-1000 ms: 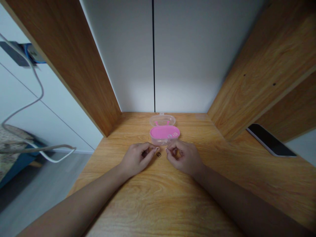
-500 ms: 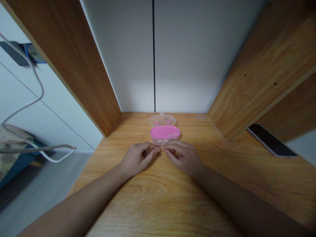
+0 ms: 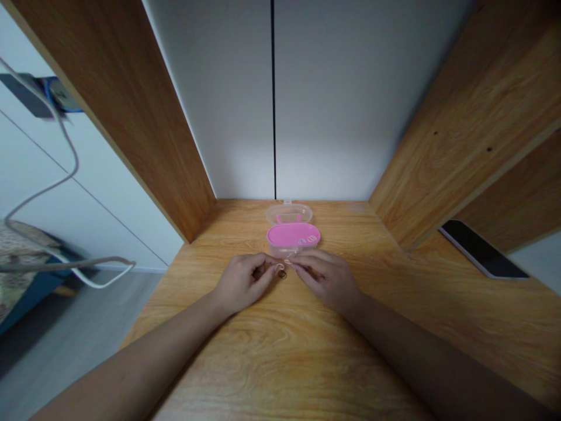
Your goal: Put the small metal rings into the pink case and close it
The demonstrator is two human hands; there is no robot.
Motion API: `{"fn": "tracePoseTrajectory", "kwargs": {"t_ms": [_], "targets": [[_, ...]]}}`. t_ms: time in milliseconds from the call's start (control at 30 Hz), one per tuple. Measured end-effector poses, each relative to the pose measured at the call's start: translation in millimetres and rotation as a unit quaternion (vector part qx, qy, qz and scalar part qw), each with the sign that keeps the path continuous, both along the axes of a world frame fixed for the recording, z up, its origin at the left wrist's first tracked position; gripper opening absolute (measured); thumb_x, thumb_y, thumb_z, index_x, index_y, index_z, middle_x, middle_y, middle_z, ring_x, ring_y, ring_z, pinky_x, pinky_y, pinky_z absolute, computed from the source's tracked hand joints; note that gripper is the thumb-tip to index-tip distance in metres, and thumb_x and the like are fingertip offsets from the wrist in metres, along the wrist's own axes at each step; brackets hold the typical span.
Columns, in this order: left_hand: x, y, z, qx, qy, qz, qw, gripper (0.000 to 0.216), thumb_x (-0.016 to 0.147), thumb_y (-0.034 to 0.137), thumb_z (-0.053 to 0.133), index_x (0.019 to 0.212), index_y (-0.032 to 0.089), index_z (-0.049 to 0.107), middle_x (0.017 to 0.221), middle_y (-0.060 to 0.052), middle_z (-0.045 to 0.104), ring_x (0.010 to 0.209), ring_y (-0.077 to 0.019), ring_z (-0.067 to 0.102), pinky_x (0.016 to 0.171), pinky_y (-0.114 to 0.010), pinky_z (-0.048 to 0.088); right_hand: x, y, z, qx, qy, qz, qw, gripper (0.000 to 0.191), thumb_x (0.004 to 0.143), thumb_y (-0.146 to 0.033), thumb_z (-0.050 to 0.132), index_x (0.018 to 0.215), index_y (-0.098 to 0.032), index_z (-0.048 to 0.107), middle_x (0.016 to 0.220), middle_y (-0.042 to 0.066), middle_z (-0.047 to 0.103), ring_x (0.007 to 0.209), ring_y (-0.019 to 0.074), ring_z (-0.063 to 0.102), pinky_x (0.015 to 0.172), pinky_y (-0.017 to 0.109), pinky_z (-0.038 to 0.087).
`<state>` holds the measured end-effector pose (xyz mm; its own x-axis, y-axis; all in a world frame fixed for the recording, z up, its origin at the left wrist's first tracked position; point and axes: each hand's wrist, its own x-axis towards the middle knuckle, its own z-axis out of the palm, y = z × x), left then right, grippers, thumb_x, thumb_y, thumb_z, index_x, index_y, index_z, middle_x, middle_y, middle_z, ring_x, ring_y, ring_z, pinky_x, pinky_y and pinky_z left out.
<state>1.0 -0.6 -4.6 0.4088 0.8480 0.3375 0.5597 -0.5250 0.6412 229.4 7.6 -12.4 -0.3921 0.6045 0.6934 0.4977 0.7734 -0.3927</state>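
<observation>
1. Just below the centre of the frame, a small pale loop (image 3: 281,267) is pinched between thumb and forefinger of the left hand (image 3: 245,283); the other fingers are loosely curled.
2. Facing it, what seems a second pale loop (image 3: 287,262) is held at the nearly closed fingertips of the right hand (image 3: 326,282); whether the two loops touch cannot be told.
3. Such thin pieces are best gripped lightly, at the very fingertips, with both hands kept low and steady.
4. The dark rings (image 3: 283,275) lying just below the fingertips could easily be brushed aside, so room should be left around them.
5. Above the hands, more small rings (image 3: 307,240) are seen at the lower right of the pink top of an oval box (image 3: 284,234); a clear lid (image 3: 289,211) is laid open behind it.
6. Everything is set on a wood-grained table (image 3: 280,362), backed by a pale panel (image 3: 219,88). At the right a phone (image 3: 484,248) is placed; at the left a white cable (image 3: 72,166) is hung above a grey floor (image 3: 109,316).
</observation>
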Motion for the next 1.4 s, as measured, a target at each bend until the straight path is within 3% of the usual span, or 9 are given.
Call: {"fn": "tracePoseTrajectory", "kwargs": {"t_ms": [633, 867, 1033, 1400], "targets": [[6.4, 0.0, 2.4, -0.077, -0.153, 0.060, 0.983, 0.034, 0.092, 0.042, 0.060, 0.084, 0.012, 0.075, 0.066, -0.005, 0.069, 0.056, -0.0110, 0.054, 0.055, -0.021, 0.041, -0.8, -4.0, 9.4, 0.040, 0.055, -0.007, 0.998, 0.004, 0.093, -0.022, 0.066, 0.096, -0.022, 0.070, 0.088, 0.003, 0.077, 0.077, 0.0135, 0.072, 0.070, 0.024, 0.057], [5.0, -2.1, 0.0, -0.078, -0.154, 0.026, 0.985, 0.037, 0.093, 0.045, 0.060, 0.084, 0.012, 0.076, 0.053, 0.001, 0.057, 0.049, -0.0081, 0.042, 0.049, -0.019, 0.034, -1.4, -5.6, 11.5, 0.057, 0.066, 0.001, 0.996, 0.003, 0.093, -0.024, 0.067, 0.093, -0.022, 0.069, 0.084, 0.003, 0.076, 0.070, 0.0126, 0.071, 0.063, 0.022, 0.056], [5.2, -3.0, 1.4, -0.079, -0.132, 0.008, 0.988, 0.035, 0.093, 0.043, 0.059, 0.087, 0.013, 0.076, 0.054, 0.001, 0.058, 0.049, -0.0081, 0.040, 0.049, -0.020, 0.032, -2.0, -4.6, 10.9, 0.058, 0.062, 0.032, 0.996, 0.005, 0.092, -0.022, 0.067, 0.096, -0.023, 0.070, 0.085, 0.003, 0.077, 0.075, 0.0134, 0.073, 0.068, 0.022, 0.058], [4.5, -5.5, -0.2, -0.077, -0.139, -0.039, 0.986, 0.032, 0.093, 0.040, 0.060, 0.087, 0.012, 0.075, 0.050, 0.008, 0.037, 0.047, -0.0055, 0.027, 0.045, -0.018, 0.022, -1.6, -5.3, 8.3, 0.070, 0.029, 0.052, 0.996, 0.010, 0.093, -0.023, 0.066, 0.099, -0.026, 0.074, 0.086, 0.002, 0.078, 0.075, 0.0134, 0.073, 0.069, 0.022, 0.058]]}}
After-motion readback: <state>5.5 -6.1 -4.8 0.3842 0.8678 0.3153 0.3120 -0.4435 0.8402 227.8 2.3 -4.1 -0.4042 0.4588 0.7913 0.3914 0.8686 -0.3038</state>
